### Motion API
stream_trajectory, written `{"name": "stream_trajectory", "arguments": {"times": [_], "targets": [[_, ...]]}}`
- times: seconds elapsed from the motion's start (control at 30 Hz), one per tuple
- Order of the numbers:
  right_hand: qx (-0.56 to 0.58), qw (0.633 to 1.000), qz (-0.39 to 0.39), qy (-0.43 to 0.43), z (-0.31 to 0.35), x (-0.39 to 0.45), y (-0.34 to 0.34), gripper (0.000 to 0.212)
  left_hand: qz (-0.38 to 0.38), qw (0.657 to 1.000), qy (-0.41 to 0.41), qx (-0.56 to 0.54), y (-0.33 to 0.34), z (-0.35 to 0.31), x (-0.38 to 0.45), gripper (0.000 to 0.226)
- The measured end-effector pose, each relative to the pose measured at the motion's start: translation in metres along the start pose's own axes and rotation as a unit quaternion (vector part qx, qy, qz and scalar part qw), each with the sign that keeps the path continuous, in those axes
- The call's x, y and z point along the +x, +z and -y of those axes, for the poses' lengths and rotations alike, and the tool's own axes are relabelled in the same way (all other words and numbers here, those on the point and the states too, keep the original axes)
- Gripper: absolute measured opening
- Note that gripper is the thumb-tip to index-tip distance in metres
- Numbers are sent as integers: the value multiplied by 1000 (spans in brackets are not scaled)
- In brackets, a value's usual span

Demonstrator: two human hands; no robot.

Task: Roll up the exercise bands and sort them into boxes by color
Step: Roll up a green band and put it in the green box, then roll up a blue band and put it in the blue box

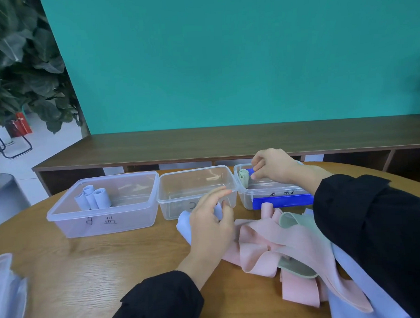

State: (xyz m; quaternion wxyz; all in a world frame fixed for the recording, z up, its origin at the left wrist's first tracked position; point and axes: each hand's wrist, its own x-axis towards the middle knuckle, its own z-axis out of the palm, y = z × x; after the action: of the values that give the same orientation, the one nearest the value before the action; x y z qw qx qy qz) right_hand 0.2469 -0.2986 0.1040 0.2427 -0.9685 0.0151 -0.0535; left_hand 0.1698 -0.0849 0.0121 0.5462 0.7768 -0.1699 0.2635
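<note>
Three clear plastic boxes stand in a row on the round wooden table (89, 265). The left box (63, 217) holds three rolled lavender bands (93, 198). Nothing shows inside the middle box (167, 198). My right hand (273, 167) pinches a dark blue roll (251, 171) over the right box (247, 200), beside a rolled green band (243, 176). My left hand (211, 223) grips a loose lavender band (184, 225) in front of the middle box. To its right lies a pile of loose pink bands (262, 249), a green band (294, 221) and a lavender band (351, 292).
A flat dark blue band (282, 201) lies against the right box's front, with a pink roll (267, 205) beside it. A pale plastic bag (5, 292) lies at the table's lower left. A low wooden shelf (203, 144) and a teal wall stand behind.
</note>
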Motion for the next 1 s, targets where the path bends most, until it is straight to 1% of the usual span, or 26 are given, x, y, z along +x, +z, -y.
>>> {"name": "stream_trajectory", "arguments": {"times": [0.07,0.13,0.2,0.27,0.33,0.4,0.47,0.5,0.6,0.67,0.7,0.77,0.87,0.93,1.0], "targets": [[-4,1000,-15,-14,13,-16,-11,39,3,999,-28,27,-13,0,0,33],[-2,999,-27,-31,30,-38,-18,35,6,998,-38,55,-30,1,-1,33],[6,998,-34,-46,50,-63,-20,31,7,994,-47,100,-50,4,-3,31],[24,997,-37,-55,69,-95,-14,24,13,988,-78,129,-68,11,-5,29],[59,997,-16,-56,86,-128,3,19,30,984,-118,131,-81,17,-11,31],[107,993,31,-42,97,-162,28,16,53,981,-140,122,-88,21,-20,34],[148,987,61,-23,105,-189,57,13,67,982,-141,104,-93,22,-27,36],[162,985,59,-20,107,-198,71,13,79,983,-137,98,-95,21,-28,38],[206,978,17,-10,107,-211,103,10,128,978,-126,109,-97,21,-27,41],[237,971,-21,-1,104,-212,118,9,147,974,-125,116,-96,23,-25,42],[234,972,-37,-4,102,-211,124,10,150,973,-125,121,-95,24,-24,43],[210,976,-57,-9,97,-209,131,11,140,974,-135,115,-93,25,-21,45],[232,969,-81,7,90,-208,131,14,123,975,-148,112,-94,25,-24,50],[230,970,-85,8,88,-208,131,14,119,975,-148,112,-96,23,-26,47],[242,967,-85,4,90,-209,132,13,99,978,-157,95,-98,17,-32,40]]}}
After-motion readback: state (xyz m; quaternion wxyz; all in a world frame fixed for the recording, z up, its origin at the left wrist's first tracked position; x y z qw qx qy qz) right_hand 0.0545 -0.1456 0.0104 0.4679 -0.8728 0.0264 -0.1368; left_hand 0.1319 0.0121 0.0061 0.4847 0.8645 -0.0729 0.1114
